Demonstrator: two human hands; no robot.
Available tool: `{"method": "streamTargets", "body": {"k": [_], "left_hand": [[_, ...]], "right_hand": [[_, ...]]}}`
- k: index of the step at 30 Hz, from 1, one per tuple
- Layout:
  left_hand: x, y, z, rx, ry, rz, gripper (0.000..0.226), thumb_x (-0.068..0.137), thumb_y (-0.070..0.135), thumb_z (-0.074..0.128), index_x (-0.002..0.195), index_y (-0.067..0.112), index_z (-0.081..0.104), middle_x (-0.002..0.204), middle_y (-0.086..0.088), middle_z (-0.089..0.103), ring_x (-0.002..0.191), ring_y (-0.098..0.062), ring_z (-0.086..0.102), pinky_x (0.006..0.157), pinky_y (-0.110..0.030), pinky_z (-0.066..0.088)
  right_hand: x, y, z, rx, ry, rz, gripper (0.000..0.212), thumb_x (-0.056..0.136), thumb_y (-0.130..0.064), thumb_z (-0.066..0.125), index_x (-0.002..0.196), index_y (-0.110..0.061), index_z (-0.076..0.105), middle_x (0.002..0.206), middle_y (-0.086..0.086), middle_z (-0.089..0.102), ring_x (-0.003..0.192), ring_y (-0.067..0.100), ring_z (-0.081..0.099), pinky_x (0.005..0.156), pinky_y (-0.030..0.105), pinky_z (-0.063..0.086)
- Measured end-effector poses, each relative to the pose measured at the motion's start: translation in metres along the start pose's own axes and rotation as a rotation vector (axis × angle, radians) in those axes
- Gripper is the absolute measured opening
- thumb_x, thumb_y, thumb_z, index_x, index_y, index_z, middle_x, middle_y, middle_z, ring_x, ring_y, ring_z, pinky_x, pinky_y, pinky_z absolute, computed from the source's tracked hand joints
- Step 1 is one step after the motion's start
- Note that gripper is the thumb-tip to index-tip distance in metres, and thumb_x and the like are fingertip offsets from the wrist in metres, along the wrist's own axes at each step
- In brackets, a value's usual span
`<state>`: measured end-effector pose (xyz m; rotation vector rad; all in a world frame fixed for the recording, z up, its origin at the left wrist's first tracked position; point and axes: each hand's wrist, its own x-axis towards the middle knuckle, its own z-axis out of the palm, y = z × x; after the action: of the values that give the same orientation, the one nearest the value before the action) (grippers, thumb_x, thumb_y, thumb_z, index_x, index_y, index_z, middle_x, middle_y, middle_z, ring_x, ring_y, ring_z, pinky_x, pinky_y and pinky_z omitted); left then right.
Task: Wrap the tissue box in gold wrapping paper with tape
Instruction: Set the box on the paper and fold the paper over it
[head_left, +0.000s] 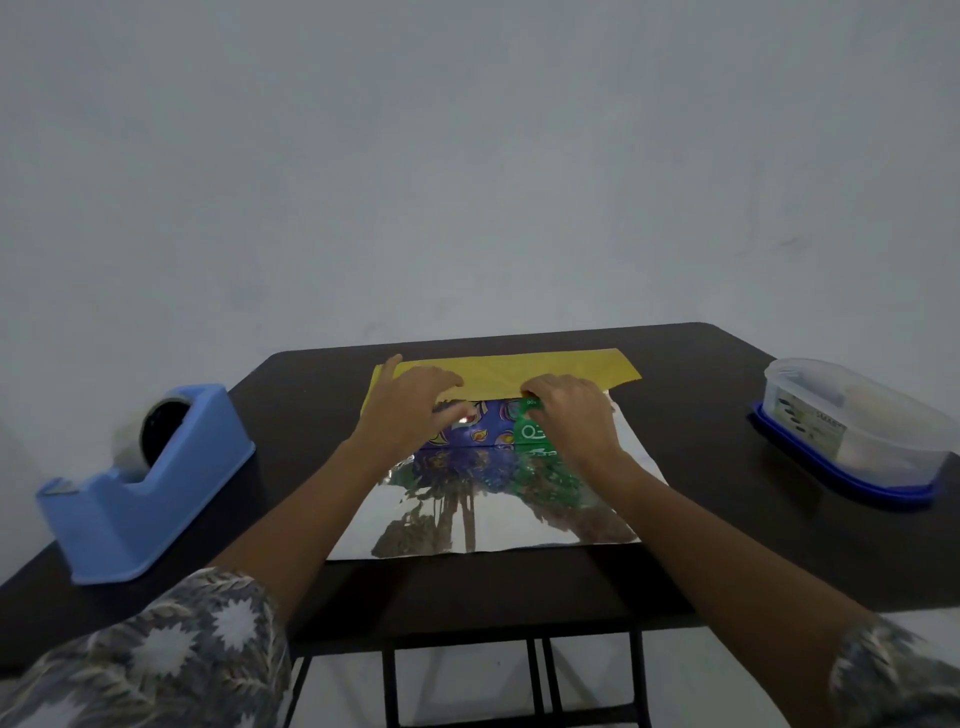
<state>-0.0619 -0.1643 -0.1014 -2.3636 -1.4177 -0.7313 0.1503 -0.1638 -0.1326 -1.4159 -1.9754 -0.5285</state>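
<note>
Left grip (410, 400) spread on gold paper (519, 369), right grip (566, 415) unclear; tub (893, 415) contents blurred.

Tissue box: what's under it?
The wrapping paper, silver side up, lies under the tissue box; its gold flap covers the far edge. The left hand and right hand hide the box's ends.

Light is looking dim and flat, w/ grey-blue tint, only soft shadows. Silver side of the wrapping paper (498, 514) is mirroring dark shapes (one small glare spot on the tissue box (483, 426)). Wide-angle lens is bending the table (701, 415) edges; sleeves (171, 649) are blurring.
</note>
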Motion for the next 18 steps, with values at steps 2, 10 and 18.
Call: {"method": "streamTargets", "body": {"k": [2, 10, 18], "left_hand": [[-0.002, 0.002, 0.000, -0.050, 0.019, 0.000, 0.030, 0.094, 0.038, 0.053, 0.109, 0.017, 0.070, 0.110, 0.000, 0.070, 0.104, -0.018, 0.062, 0.113, -0.039, 0.017], [-0.006, 0.007, 0.001, -0.100, 0.134, -0.021, 0.015, 0.085, 0.019, 0.067, 0.093, 0.012, 0.077, 0.090, -0.009, 0.074, 0.086, -0.033, 0.067, 0.101, -0.044, 0.037], [-0.001, 0.006, 0.005, -0.173, 0.150, -0.054, 0.013, 0.085, 0.021, 0.068, 0.089, 0.013, 0.077, 0.093, -0.002, 0.075, 0.087, -0.023, 0.067, 0.096, -0.037, 0.036]], "right_hand": [[-0.003, 0.000, -0.002, 0.022, 0.044, -0.037, 0.032, 0.052, -0.012, 0.088, 0.079, -0.014, 0.072, 0.074, 0.001, 0.072, 0.064, 0.023, 0.068, 0.061, 0.030, 0.052], [-0.015, 0.037, -0.027, 0.177, 0.117, 0.173, 0.011, 0.082, -0.020, 0.068, 0.087, -0.015, 0.076, 0.093, 0.003, 0.074, 0.085, 0.024, 0.068, 0.091, 0.041, 0.044], [-0.028, 0.063, -0.040, 0.247, 0.086, 0.448, 0.030, 0.084, -0.033, 0.068, 0.110, -0.018, 0.068, 0.105, 0.002, 0.071, 0.098, 0.024, 0.063, 0.080, 0.032, 0.046]]}}
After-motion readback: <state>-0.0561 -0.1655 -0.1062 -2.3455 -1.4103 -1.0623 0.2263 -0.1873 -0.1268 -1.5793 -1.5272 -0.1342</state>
